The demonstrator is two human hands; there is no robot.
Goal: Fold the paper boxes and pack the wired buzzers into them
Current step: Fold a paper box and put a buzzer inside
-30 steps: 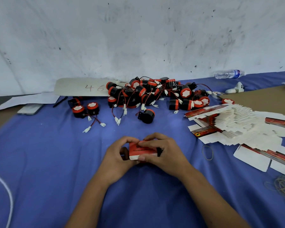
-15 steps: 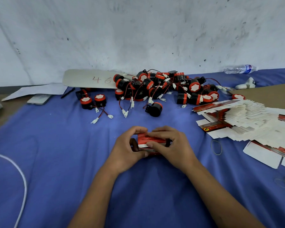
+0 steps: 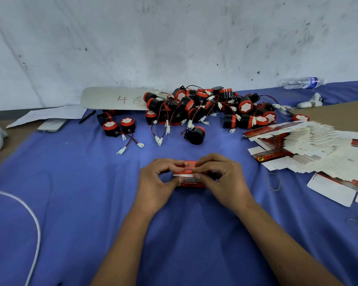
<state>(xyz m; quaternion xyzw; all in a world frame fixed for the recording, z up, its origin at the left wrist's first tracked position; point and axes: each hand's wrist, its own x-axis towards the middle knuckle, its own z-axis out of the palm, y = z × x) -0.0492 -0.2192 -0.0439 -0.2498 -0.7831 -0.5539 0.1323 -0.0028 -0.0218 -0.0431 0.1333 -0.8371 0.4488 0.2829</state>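
Item: red paper box (image 3: 189, 174), on the blue cloth (image 3: 91, 193) before me. My left hand (image 3: 157, 182) and right hand (image 3: 221, 180) both pinch it, steadying the flap for closing. Loose wired buzzers (image 3: 205, 108) heaped beyond; flat boxes (image 3: 310, 145) stacked right, within reach.

Both forearms bare, angled in from bottom edge, converging at the small red box (image 3: 188, 174). L hand (image 3: 157, 183) on box's left, fingers curled, pinching it. R hand (image 3: 223, 180) on its right, fingers curled over its top.
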